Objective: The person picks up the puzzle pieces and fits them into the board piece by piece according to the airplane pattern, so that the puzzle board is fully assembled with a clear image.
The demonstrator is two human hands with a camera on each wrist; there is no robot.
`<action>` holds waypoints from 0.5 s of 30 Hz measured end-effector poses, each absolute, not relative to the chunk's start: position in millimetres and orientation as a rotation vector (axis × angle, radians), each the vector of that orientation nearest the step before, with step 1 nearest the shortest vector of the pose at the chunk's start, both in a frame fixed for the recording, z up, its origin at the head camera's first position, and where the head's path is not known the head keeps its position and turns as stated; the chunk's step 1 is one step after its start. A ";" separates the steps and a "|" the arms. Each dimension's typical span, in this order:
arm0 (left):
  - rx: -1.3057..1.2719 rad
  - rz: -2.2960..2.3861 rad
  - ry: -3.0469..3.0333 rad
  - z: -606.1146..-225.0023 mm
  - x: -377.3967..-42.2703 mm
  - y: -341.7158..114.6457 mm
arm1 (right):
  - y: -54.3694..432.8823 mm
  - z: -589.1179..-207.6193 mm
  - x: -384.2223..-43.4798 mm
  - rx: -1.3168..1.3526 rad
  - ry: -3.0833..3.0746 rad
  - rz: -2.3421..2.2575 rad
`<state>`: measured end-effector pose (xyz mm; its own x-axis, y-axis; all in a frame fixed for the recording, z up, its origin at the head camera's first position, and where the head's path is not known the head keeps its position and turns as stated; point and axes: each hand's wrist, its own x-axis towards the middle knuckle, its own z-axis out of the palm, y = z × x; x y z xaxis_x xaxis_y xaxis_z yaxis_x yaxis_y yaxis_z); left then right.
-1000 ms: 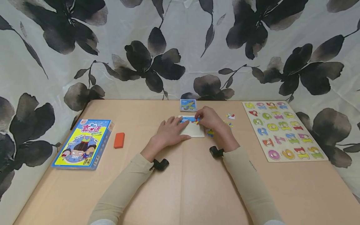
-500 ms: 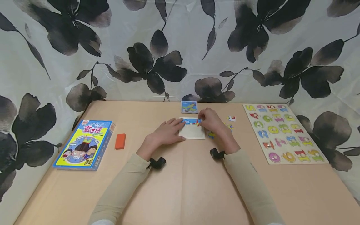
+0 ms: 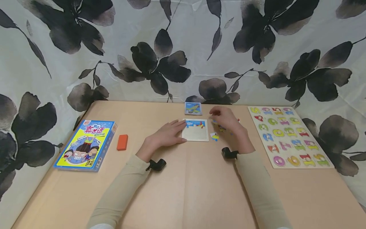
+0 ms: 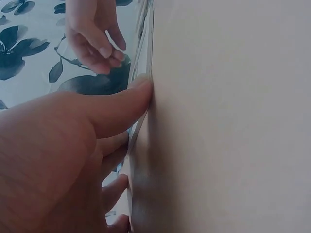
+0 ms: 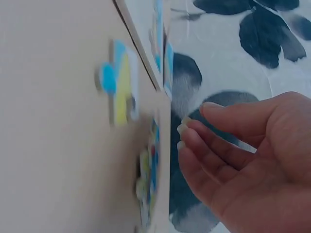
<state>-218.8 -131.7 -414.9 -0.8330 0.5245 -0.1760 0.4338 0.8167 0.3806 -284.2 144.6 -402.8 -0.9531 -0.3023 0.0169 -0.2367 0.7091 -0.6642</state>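
A small white-framed jigsaw board [image 3: 195, 135] lies flat near the far side of the table, its upper strip filled with blue, white and red picture pieces and its lower part bare. My left hand [image 3: 166, 135] rests at the board's left side, with the thumb touching the edge in the left wrist view. My right hand [image 3: 227, 119] hovers right of the board, above loose jigsaw pieces [image 3: 221, 128]; in the right wrist view its fingers are loosely bent with nothing between them. A yellow, blue and white jigsaw piece [image 3: 214, 136] lies beside the board's right edge.
A small airplane picture card [image 3: 193, 108] lies behind the board. Farther left are an orange block [image 3: 122, 142] and a blue and yellow box [image 3: 84, 145]. A sheet of colourful letter and number shapes [image 3: 288, 136] lies on the right. Floral cloth hangs behind the table.
My right hand has left the board and moved right, over the loose pieces. A red and yellow piece it was touching now lies in the board. My left hand has shifted slightly left.
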 end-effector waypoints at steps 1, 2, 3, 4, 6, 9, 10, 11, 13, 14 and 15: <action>0.732 0.475 2.729 -414.8 -218.8 -131.9 | 148.4 -402.2 -284.8 -0.440 2.822 -1.072; 0.731 0.474 2.730 -414.9 -218.7 -132.0 | 151.9 -401.8 -285.1 -0.436 2.824 -1.061; 0.733 0.472 2.730 -415.0 -218.7 -132.1 | 155.2 -401.9 -285.4 -0.430 2.825 -1.044; 0.735 0.471 2.730 -415.7 -218.8 -131.9 | 158.4 -402.3 -285.7 -0.429 2.824 -1.024; 0.737 0.475 2.727 -416.4 -218.8 -131.5 | 164.4 -403.2 -286.2 -0.427 2.827 -0.972; 0.748 0.479 2.723 -417.1 -219.0 -130.4 | 170.3 -404.9 -286.0 -0.412 2.837 -0.887; 0.750 0.475 2.722 -417.4 -219.2 -130.3 | 170.8 -405.2 -285.6 -0.409 2.836 -0.872; 0.747 0.473 2.721 -417.3 -219.3 -130.2 | 170.6 -405.7 -285.4 -0.407 2.839 -0.855; 0.742 0.460 2.724 -417.6 -219.9 -130.8 | 167.8 -407.3 -285.2 -0.400 2.850 -0.814; 0.742 0.450 2.727 -417.7 -220.3 -131.2 | 165.6 -407.8 -285.0 -0.393 2.853 -0.801; 0.744 0.443 2.731 -417.5 -220.6 -131.4 | 163.0 -408.0 -284.6 -0.380 2.857 -0.797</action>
